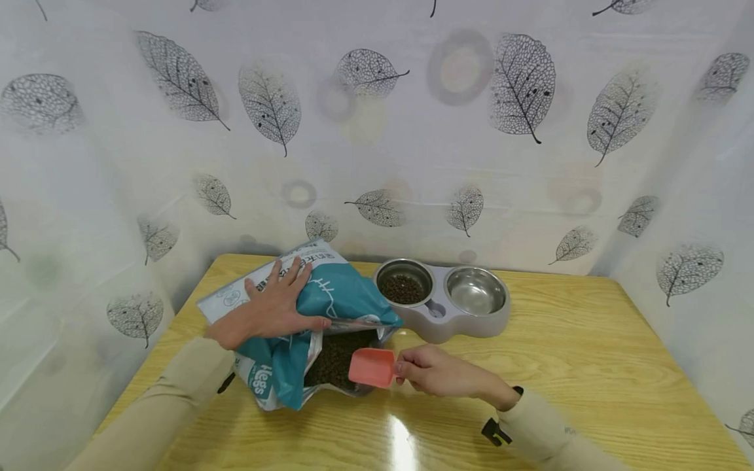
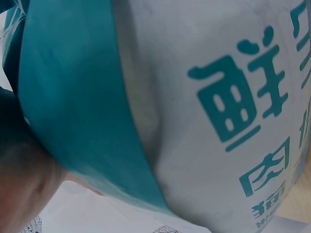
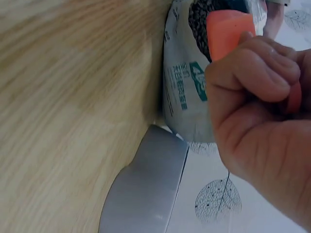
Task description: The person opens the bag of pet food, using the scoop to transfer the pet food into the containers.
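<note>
Head view: left hand [image 1: 271, 311] is lying on the teal-and-white bag [image 1: 350, 291], fingers spread apart, thumb pointing along the edge of the open mouth. Right hand [image 1: 438, 373] is gripping the pink scoop [image 1: 372, 367], fingers curled and clamped on its handle. Scoop is sitting at the bag's mouth, blade overlapping the brown kibble [image 1: 332, 360] inside; can't tell if they're touching. Bag is slumping on the wood-grain table [image 1: 577, 340], mouth facing the near side. Grey double-bowl stand [image 1: 436, 330] is standing just beside the bag, toward the back: left steel bowl [image 1: 406, 268] is holding more kibble, right steel bowl [image 1: 476, 291] is showing its shiny bottom. Leaf-print curtain [image 1: 377, 144] is hanging behind. Left wrist view: bag is filling most of the frame. Right wrist view: scoop is showing in front of the bag's opening, thumb and fingers wrapping its handle
</note>
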The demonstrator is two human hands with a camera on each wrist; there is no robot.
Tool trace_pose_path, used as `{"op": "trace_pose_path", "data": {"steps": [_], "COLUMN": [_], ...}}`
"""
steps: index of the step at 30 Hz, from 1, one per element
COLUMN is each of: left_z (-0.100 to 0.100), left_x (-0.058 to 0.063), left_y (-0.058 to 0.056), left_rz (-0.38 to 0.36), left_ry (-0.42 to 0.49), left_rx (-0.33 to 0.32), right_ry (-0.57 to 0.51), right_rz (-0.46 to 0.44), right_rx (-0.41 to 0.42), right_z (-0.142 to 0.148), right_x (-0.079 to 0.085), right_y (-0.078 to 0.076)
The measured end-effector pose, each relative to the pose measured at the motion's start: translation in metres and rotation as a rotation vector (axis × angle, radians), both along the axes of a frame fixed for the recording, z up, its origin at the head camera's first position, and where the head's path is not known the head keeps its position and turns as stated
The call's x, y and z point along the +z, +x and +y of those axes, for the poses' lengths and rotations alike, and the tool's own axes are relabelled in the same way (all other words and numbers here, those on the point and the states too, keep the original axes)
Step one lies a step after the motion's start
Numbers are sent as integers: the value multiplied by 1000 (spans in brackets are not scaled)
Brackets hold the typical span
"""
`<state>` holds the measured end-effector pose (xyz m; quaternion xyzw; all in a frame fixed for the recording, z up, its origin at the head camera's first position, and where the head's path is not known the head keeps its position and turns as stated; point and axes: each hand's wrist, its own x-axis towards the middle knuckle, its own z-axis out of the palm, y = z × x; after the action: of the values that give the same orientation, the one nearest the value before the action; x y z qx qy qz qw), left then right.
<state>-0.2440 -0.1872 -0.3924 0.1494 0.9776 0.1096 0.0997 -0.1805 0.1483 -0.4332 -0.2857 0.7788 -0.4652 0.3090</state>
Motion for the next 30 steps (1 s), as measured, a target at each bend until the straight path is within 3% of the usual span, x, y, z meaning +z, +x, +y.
{"op": "trace_pose_path", "data": {"steps": [9, 14, 20, 30], "left_z": [0, 0, 0, 0], "left_x": [-1, -1, -1, 0], "left_y": [0, -1, -1, -1], "left_rz": [-1, -1, -1, -6], "left_ry": [3, -2, 8, 8], "left_rx": [1, 1, -3, -5], "right_ry": [110, 117, 67, -55], "right_rz": [237, 284, 236, 17], "right_rx": [-74, -120, -155, -223], "right_z": [-21, -31, -42, -44], "right_x": [-4, -4, -11, -27], "right_y": [9, 13, 14, 17]}}
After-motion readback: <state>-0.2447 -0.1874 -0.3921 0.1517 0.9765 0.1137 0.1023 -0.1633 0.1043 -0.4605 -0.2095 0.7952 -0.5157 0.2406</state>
